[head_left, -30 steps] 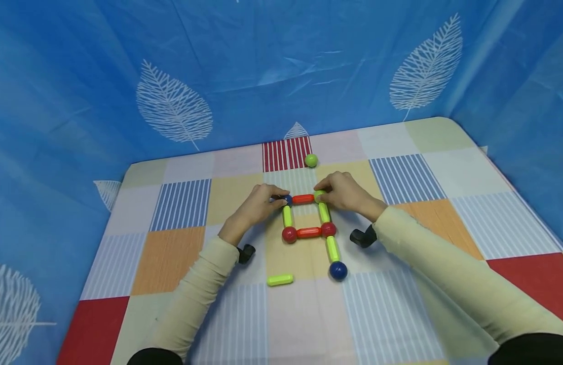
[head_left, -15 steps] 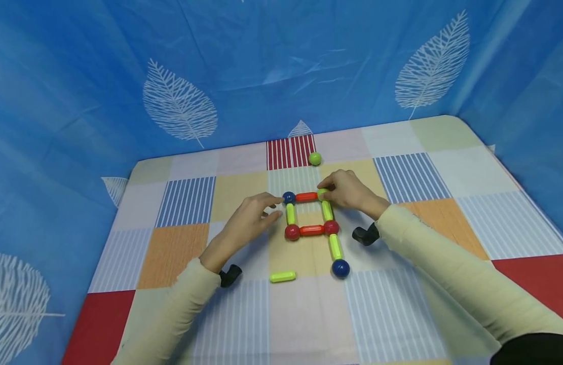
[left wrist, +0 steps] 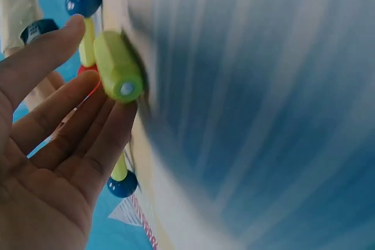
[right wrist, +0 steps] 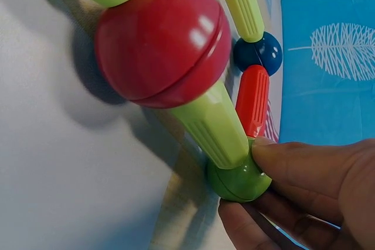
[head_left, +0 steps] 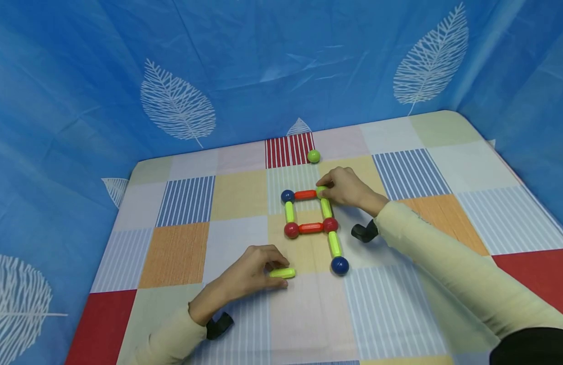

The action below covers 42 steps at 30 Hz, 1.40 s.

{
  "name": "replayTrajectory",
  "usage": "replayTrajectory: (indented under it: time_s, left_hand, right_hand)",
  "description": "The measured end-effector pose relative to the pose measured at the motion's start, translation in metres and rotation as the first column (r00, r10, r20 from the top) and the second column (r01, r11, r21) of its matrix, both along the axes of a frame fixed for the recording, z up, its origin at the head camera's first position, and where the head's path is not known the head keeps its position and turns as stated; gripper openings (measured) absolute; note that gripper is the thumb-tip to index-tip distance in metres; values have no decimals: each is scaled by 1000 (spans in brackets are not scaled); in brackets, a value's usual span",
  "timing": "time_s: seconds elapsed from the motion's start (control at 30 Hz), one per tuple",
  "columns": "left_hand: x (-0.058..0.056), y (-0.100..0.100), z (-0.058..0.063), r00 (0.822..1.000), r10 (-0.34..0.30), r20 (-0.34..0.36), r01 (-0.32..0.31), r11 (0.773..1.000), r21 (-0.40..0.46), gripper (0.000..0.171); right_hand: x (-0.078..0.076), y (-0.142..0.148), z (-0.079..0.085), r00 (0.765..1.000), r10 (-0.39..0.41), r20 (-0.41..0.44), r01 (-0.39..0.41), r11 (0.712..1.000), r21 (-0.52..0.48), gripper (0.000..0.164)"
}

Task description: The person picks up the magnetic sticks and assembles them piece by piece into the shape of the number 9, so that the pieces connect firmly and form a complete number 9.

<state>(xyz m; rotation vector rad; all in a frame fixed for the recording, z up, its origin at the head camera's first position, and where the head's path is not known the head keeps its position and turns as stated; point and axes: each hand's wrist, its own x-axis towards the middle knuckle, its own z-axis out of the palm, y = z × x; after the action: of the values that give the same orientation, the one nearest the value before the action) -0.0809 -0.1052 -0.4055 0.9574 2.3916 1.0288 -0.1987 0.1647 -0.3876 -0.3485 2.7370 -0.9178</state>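
Observation:
My right hand (head_left: 349,190) pinches a green ball (right wrist: 234,184) at the far right corner of a square of magnetic balls and rods. A blue ball (head_left: 288,196), a red ball (head_left: 291,230) and another red ball (head_left: 330,224) form the other corners. Red rods (head_left: 310,228) and yellow-green rods (head_left: 289,212) join them. One more yellow-green rod (head_left: 334,244) runs nearer to a second blue ball (head_left: 339,265). My left hand (head_left: 249,271) has its thumb and fingers spread around a loose yellow-green rod (left wrist: 117,67) lying on the table; the thumb is apart from it.
A loose green ball (head_left: 313,156) lies at the back of the table, beyond the square. The table (head_left: 235,203) has a patchwork cloth. Blue leaf-printed sheeting (head_left: 263,76) hangs along its back and sides. Black wrist devices (head_left: 365,231) sit below both wrists.
My left hand has let go of the square's far blue ball and come nearer, down to the loose rod. My right hand has stayed on the green corner ball.

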Motion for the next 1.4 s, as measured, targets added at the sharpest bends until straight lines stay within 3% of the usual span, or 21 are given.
replayTrajectory:
  time_s: [0.33, 0.8, 1.4]
  left_hand:
    - [2, 7, -7, 1000, 10, -14, -11, 1000, -10, 22]
    - [-9, 44, 0, 991, -105, -81, 102, 994, -38, 20]
    - [-12, 65, -1, 990, -133, -40, 131, 991, -38, 21]
  right_hand:
    - [-1, 2, 0, 1000, -7, 3, 7, 1000, 4, 29]
    - [-2, 0, 0, 1000, 6, -19, -6, 1000, -2, 27]
    - [-3, 2, -1, 1000, 3, -8, -3, 1000, -1, 27]
